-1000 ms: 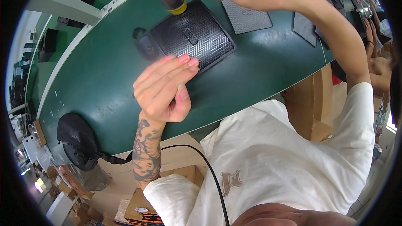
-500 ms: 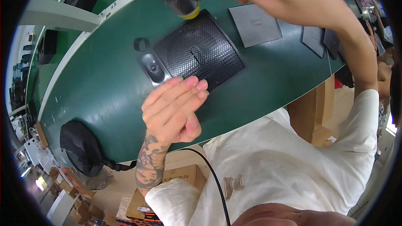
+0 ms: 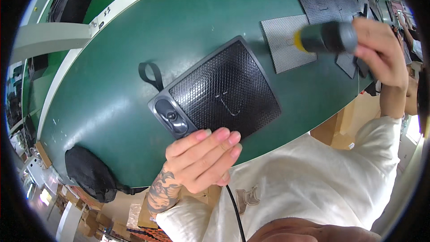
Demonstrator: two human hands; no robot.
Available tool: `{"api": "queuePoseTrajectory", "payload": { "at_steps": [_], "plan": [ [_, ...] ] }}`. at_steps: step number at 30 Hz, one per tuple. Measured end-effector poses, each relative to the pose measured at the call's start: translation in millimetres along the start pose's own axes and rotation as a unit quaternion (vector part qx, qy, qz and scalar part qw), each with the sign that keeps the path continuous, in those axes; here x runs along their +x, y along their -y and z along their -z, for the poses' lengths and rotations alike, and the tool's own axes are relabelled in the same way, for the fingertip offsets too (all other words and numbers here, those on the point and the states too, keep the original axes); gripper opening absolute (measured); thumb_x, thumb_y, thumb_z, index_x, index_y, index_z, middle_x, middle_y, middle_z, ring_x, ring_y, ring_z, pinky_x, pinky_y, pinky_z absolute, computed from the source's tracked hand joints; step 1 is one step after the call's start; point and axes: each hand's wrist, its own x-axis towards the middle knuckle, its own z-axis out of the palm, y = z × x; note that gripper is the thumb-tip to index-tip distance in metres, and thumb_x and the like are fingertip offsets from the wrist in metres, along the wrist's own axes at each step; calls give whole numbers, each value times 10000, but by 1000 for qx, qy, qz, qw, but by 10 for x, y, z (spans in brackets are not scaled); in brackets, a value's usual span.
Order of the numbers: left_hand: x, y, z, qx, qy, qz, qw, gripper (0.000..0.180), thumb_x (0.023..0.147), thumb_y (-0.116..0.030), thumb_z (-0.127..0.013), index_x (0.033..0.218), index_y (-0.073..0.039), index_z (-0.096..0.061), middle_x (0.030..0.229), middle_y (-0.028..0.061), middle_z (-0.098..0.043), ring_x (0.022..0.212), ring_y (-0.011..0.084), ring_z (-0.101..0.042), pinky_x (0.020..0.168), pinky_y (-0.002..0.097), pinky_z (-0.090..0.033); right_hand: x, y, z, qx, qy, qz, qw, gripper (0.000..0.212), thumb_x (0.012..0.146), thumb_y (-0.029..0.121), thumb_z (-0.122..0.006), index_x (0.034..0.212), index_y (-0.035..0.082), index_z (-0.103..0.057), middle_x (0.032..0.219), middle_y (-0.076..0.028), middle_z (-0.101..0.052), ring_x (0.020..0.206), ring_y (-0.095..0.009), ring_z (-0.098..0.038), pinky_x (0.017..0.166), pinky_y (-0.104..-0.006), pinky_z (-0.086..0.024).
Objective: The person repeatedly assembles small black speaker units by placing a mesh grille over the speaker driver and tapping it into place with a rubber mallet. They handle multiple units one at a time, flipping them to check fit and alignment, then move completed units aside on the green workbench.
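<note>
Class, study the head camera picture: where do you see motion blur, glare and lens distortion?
Head view: the mallet in the right hand is smeared by motion; soft glare lies on the green table; its edges bow toward the dark fisheye rim; the speaker grille by the left hand stays sharp.

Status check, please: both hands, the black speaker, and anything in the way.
Left hand at the speaker near edge. Right hand grips a mallet, raised. Grille panels lie beyond.

Black honeycomb-mesh speaker [image 3: 221, 92]; green table [image 3: 112, 94]; black-yellow mallet [image 3: 324, 38].
</note>
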Motion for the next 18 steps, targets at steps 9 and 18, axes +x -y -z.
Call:
{"api": "queuePoseTrajectory", "payload": {
  "at_steps": [9, 18],
  "plan": [
    [21, -86, -59, -11, -36, 52, 998, 264, 937, -172, -524, 984, -98, -774, 1033, 57, -804, 1074, 205, -741, 1037, 360, -503, -979, -58, -737, 157, 24, -68, 985, 263, 782, 129, -823, 1026, 38, -785, 873, -91, -673, 753, -271, -644, 650, -388, -476],
    [50, 38, 37, 46, -117, 3, 992, 339, 1052, -208, -427, 1120, 31, -657, 924, 191, -768, 950, 357, -737, 906, 524, -553, -1050, 136, -1354, -31, -176, -102, 979, 313, 793, -13, -759, 1103, 11, -729, 998, -117, -674, 864, -296, -648, 738, -404, -515]
  ]
}}
